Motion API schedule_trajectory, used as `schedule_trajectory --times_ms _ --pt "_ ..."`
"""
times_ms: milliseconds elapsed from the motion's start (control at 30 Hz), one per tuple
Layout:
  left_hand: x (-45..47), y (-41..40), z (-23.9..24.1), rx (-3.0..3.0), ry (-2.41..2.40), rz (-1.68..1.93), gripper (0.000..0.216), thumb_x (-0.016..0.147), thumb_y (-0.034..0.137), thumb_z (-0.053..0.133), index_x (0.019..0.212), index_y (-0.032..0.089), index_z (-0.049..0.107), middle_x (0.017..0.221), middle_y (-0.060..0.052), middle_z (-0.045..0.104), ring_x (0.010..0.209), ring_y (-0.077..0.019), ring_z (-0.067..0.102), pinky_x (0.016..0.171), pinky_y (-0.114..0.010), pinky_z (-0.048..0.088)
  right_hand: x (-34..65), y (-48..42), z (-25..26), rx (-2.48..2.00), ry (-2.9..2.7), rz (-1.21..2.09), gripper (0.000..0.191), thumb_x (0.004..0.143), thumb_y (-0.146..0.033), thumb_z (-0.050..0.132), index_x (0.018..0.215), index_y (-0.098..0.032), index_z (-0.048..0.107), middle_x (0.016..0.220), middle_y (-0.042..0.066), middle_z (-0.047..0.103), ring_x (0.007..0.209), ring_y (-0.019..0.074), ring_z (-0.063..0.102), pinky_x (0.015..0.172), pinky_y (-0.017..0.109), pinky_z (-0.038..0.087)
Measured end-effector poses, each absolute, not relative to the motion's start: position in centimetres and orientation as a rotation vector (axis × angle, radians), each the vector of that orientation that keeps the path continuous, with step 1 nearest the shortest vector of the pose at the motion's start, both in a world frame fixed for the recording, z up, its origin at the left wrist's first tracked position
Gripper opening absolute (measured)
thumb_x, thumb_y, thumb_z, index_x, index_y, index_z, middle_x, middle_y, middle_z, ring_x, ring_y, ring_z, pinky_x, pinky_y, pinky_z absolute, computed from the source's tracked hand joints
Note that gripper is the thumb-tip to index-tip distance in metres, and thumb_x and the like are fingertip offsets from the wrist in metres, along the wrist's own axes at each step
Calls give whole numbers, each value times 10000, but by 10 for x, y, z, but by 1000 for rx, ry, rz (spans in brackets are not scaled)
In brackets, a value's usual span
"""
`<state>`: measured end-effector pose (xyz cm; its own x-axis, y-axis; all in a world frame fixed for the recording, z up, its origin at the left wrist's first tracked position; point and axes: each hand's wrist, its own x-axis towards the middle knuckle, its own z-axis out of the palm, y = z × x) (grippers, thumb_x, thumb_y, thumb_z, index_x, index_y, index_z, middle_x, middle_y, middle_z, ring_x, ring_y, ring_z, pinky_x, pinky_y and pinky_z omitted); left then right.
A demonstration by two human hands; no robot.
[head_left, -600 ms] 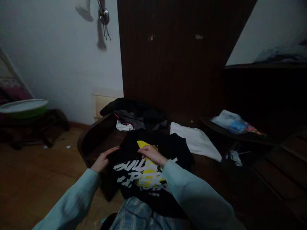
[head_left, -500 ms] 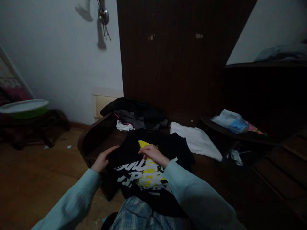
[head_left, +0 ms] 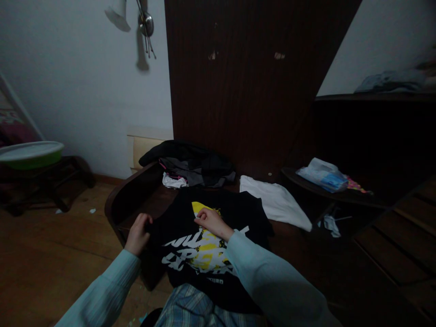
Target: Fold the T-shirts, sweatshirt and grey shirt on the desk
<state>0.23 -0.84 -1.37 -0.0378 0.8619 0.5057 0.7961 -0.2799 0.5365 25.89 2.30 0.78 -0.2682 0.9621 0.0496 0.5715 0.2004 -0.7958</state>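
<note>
The black printed T-shirt (head_left: pixel 238 213) lies spread on the dark wooden surface (head_left: pixel 131 200). At its nine o'clock edge the left hand (head_left: pixel 138 232) curls closed on the fabric. The right hand (head_left: pixel 211 222) pinches cloth near the centre. A white garment (head_left: pixel 272 202) lies at two o'clock.

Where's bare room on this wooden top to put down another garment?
Bare wood lies between the left hand and the dark pile, and right of the shirt, below the white cloth. The back edge is crowded; the side table holds a bag.
</note>
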Motion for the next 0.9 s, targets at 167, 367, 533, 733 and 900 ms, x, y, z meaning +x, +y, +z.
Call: schedule_trajectory --times_ms 167,367,533,733,900 --pt "-5 -5 -15 2076 1845 1162 358 439 132 363 760 192 511 783 -38 597 779 -197 580 726 -286 461 253 19 -3 -1462 -1889 789 244 607 -158 644 837 -201 575 585 -74 570 577 95 534 551 193 370" --pt "-6 -3 -16 2099 1796 1165 322 442 142 351 716 191 512 734 -27 596 729 -183 583 689 -272 468 252 17 -2 -1449 -1822 842 245 604 -141 643 819 -208 547 571 -86 555 570 93 532 553 194 363" --pt "0 -5 -16 2135 1788 1213 267 463 144 356 688 189 491 704 -28 569 696 -176 570 663 -274 466 249 13 0 -1454 -1864 749 303 592 -209 675 864 -211 542 616 -69 576 613 109 541 573 206 362" --pt "3 -5 -14 2231 1705 1210 267 518 146 385 746 184 519 762 -45 590 739 -188 590 679 -283 481 244 16 -8 -1407 -1909 752 216 591 -123 614 781 -216 568 605 -73 575 582 90 526 555 188 354" --pt "-4 -5 -17 2283 1662 1159 366 547 136 396 863 184 574 887 -67 635 846 -205 605 766 -303 488 248 22 -8 -1390 -1781 888 169 551 -77 569 676 -191 571 572 -73 535 542 80 495 496 171 337"
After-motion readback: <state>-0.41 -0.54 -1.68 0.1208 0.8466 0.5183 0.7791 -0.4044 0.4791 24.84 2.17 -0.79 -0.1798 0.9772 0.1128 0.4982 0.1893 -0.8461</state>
